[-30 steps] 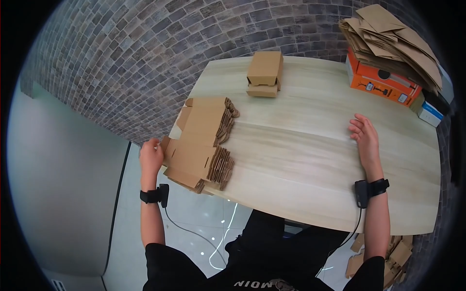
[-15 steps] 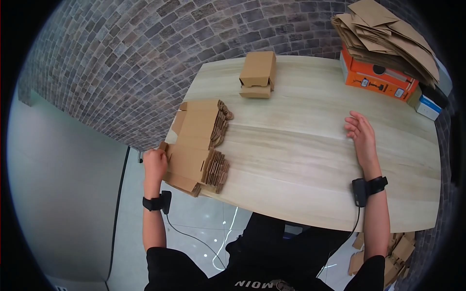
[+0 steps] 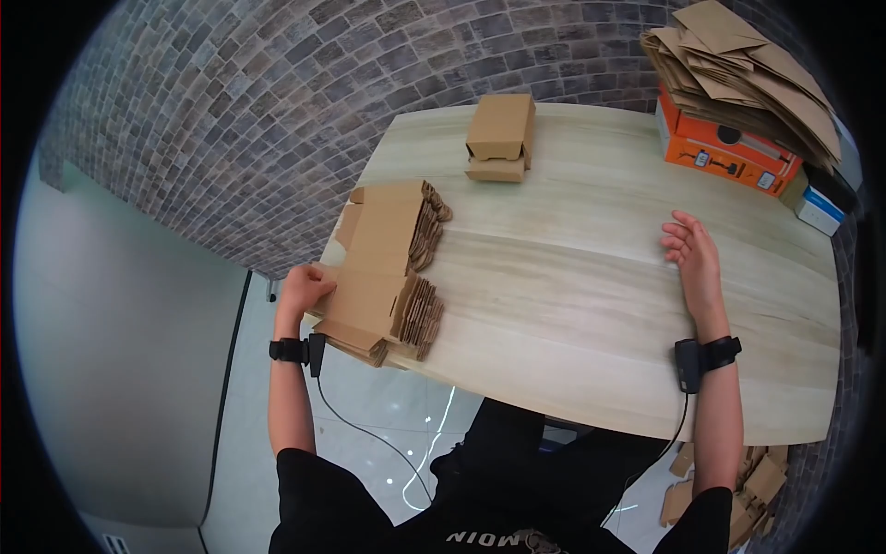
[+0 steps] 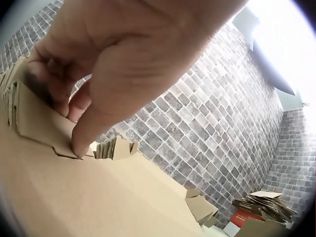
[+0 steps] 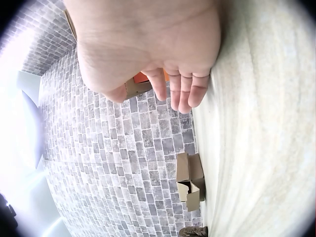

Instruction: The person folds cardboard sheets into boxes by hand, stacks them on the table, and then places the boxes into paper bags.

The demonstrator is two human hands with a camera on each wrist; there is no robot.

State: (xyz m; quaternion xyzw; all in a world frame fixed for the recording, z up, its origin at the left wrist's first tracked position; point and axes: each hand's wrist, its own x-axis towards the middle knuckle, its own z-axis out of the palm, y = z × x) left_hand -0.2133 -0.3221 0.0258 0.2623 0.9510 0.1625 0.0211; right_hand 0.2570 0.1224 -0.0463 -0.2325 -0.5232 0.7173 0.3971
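Observation:
A stack of flat, unfolded cardboard boxes (image 3: 365,300) lies at the table's left edge. My left hand (image 3: 305,288) is at the stack's left side, fingers curled at a side flap (image 4: 42,116) of the top cardboard box. In the left wrist view the thumb (image 4: 84,136) presses at the flap's crease, with the other fingers bent over its far side. My right hand (image 3: 694,263) rests over the right half of the table, holding nothing, its fingers loosely bent.
A folded cardboard box (image 3: 500,129) stands at the table's back. Flat brown cardboard (image 3: 738,74) is piled on an orange box (image 3: 729,157) at the back right, beside a small blue-and-white box (image 3: 819,212). More cardboard pieces (image 3: 761,480) lie below the right edge.
My left hand has shifted right, from the outer edge of the side flap to over the flap near its crease. The right hand stays put.

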